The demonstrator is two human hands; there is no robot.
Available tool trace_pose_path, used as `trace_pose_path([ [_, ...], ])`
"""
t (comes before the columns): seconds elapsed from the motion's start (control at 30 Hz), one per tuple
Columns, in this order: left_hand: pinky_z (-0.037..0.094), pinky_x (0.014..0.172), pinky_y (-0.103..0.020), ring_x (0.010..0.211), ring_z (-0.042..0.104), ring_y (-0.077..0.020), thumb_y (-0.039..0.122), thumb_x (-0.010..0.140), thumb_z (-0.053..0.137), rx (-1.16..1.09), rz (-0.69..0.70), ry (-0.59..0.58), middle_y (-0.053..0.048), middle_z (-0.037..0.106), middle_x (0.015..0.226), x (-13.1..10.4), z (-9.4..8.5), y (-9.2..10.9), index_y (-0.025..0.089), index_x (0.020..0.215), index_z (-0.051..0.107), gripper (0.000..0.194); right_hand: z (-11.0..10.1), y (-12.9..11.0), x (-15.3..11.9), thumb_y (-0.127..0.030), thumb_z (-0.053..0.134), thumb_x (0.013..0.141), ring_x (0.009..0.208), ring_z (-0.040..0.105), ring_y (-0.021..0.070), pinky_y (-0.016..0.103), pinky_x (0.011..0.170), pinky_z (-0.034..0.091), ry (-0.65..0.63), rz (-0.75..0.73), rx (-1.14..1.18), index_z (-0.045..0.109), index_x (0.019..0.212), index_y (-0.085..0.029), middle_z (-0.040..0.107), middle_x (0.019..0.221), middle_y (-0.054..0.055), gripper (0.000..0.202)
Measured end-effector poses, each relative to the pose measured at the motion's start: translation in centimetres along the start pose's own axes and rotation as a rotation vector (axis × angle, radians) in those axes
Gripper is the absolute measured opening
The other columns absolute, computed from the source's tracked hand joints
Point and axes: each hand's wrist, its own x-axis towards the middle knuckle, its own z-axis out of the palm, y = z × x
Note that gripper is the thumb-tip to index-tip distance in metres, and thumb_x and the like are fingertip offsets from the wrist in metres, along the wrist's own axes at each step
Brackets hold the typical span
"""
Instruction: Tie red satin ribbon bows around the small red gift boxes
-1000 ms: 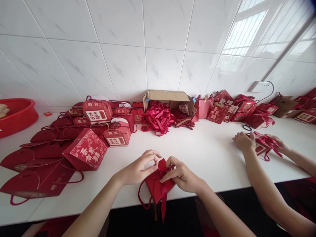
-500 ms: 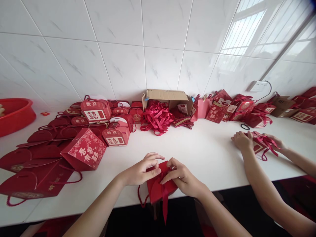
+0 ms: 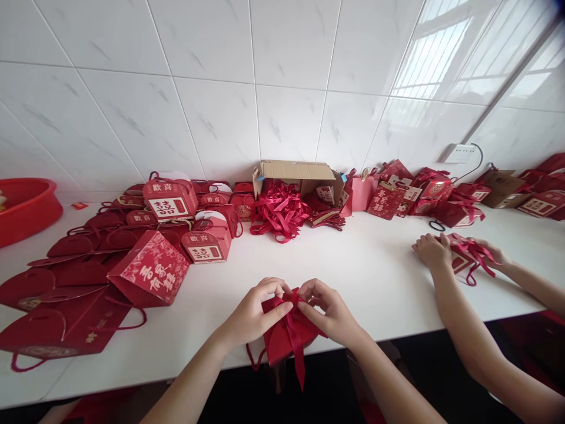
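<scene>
A red gift box (image 3: 278, 343) sits at the table's front edge between my hands, its cord handle hanging down on the left. A dark red ribbon (image 3: 296, 347) lies over its top, with one end dangling past the edge. My left hand (image 3: 260, 309) pinches the ribbon at the top of the box, thumb against fingers. On the other side, my right hand (image 3: 329, 312) has its thumb and fingers closed on the ribbon too. The knot or loop between the fingertips is partly hidden.
Many red boxes (image 3: 148, 268) crowd the left, beside a red basin (image 3: 30, 212). A cardboard box (image 3: 298, 169) with loose ribbons (image 3: 282, 209) stands by the wall. To the right, another person's hands (image 3: 435, 253) hold a ribboned box (image 3: 461, 259). Scissors (image 3: 436, 225) lie behind them.
My left fingers, stretched out before, have closed onto the ribbon. My right hand has shifted slightly right and up, and the ribbon's hanging end has swung a little right.
</scene>
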Motion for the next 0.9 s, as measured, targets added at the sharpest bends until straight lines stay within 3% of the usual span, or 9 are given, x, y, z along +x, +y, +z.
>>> trace_pose_path([
  [0.33, 0.045, 0.077, -0.027, 0.081, 0.058, -0.0164, 0.035, 0.082, 0.058, -0.074, -0.037, 0.086, 0.0, 0.06, 0.075, 0.4, 1.0, 0.7, 0.02, 0.064, 0.042, 0.029, 0.2, 0.2, 0.1, -0.026, 0.059, 0.084, 0.07, 0.056, 0.0122, 0.025, 0.063, 0.045, 0.098, 0.034, 0.042, 0.059, 0.086, -0.019, 0.06, 0.075, 0.001, 0.007],
  [0.57, 0.046, 0.081, -0.028, 0.089, 0.061, -0.0184, 0.028, 0.081, 0.06, -0.116, -0.055, 0.147, -0.002, 0.065, 0.077, 0.3, 1.6, 0.3, 0.021, 0.062, 0.039, 0.029, 0.3, 0.7, -0.1, -0.028, 0.061, 0.084, 0.069, 0.054, 0.0114, 0.024, 0.06, 0.043, 0.13, 0.057, 0.114, 0.06, 0.086, -0.019, 0.059, 0.074, 0.0, 0.009],
  [0.73, 0.046, 0.081, -0.028, 0.093, 0.062, -0.0198, 0.025, 0.08, 0.06, -0.113, -0.051, 0.125, -0.003, 0.068, 0.079, 0.3, 1.8, 0.2, 0.021, 0.061, 0.041, 0.027, 0.4, 1.0, -0.2, -0.031, 0.063, 0.082, 0.056, 0.048, 0.0076, 0.021, 0.051, 0.038, 0.143, 0.11, 0.264, 0.059, 0.086, -0.02, 0.056, 0.07, -0.002, 0.012],
  [0.9, 0.047, 0.08, -0.029, 0.096, 0.063, -0.0223, 0.028, 0.078, 0.062, -0.096, -0.062, 0.115, -0.003, 0.068, 0.077, 0.3, 1.9, 0.0, 0.02, 0.058, 0.044, 0.028, 0.5, 1.6, -0.4, -0.03, 0.069, 0.078, 0.06, 0.053, 0.0088, 0.022, 0.057, 0.042, 0.214, 0.129, 0.39, 0.059, 0.08, -0.02, 0.057, 0.067, -0.003, 0.015],
])
